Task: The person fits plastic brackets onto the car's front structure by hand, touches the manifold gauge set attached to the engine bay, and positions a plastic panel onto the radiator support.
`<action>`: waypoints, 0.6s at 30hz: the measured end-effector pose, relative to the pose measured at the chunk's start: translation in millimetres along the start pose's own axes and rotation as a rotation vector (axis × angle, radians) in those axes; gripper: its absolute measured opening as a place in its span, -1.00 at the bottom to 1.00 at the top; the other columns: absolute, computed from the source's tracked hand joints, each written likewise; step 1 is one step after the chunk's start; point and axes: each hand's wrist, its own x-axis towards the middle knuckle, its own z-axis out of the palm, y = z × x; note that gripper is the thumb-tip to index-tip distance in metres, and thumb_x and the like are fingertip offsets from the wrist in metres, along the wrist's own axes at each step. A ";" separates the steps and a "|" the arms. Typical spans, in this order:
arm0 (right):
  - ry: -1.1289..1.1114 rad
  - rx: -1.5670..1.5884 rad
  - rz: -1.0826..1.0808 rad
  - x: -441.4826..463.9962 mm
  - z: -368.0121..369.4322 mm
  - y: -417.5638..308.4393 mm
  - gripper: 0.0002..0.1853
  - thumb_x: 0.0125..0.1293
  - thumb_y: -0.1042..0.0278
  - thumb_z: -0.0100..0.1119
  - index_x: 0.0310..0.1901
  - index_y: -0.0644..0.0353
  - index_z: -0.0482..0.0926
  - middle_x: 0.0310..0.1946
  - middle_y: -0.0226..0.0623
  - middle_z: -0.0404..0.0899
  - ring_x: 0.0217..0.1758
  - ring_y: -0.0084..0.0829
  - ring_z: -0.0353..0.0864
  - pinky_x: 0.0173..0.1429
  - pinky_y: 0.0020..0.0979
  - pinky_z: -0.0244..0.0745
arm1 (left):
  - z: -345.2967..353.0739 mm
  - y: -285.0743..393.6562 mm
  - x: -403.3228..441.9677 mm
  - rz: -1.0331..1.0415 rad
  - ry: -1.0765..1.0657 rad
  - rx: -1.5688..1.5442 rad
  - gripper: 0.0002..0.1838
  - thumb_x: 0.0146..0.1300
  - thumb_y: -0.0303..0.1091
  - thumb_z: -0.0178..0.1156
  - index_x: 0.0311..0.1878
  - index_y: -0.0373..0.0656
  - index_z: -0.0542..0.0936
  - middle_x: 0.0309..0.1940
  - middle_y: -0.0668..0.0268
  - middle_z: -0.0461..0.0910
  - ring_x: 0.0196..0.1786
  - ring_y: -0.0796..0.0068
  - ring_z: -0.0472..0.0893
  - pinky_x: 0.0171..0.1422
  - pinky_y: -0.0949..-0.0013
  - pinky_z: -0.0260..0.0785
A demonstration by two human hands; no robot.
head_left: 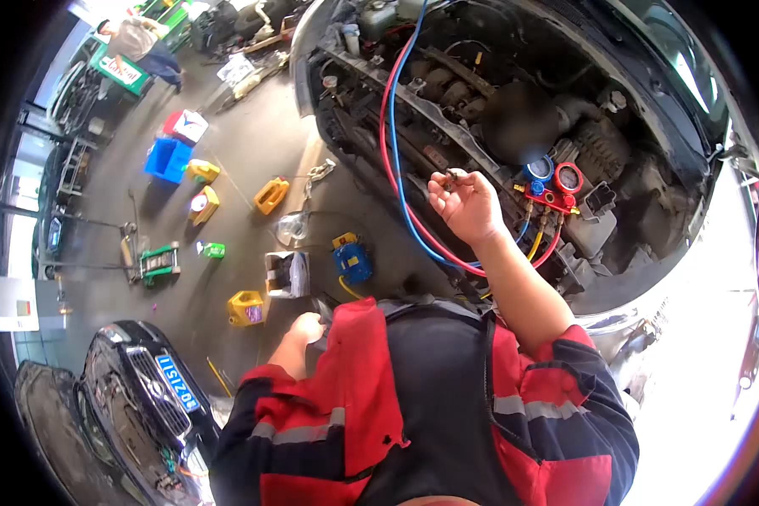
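My right hand (465, 207) is raised over the front edge of the engine bay, palm turned up. Its curled fingertips pinch a small dark part (451, 178), too small to name. Close by, a red manifold gauge set (550, 199) with one blue and one red dial rests on the engine. A blue hose (406, 196) and a red hose (388, 156) loop past that hand. Low beside my jacket (358, 363), my left hand (306, 327) has its fingers closed at something dark grey, mostly hidden.
The car's engine bay (447, 80) fills the upper right. On the floor stand a blue pump (352, 261), a cardboard box (287, 275), yellow jugs (245, 309), a blue crate (168, 160) and a green floor jack (158, 263). Another person (143, 44) is far left; a black car (148, 388) lower left.
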 end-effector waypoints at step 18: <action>-0.125 -0.005 0.229 -31.3 -14.5 42.7 -0.81 0.31 0.33 -0.01 -0.24 0.20 0.59 -0.16 -0.13 0.68 -0.09 -0.21 0.68 0.04 -0.21 0.63 | 85.9 12.3 -103.6 -0.102 0.077 -0.104 -0.56 0.29 -0.10 0.23 0.08 -0.23 0.64 0.09 -0.03 0.62 0.19 -0.03 0.58 0.27 0.08 0.43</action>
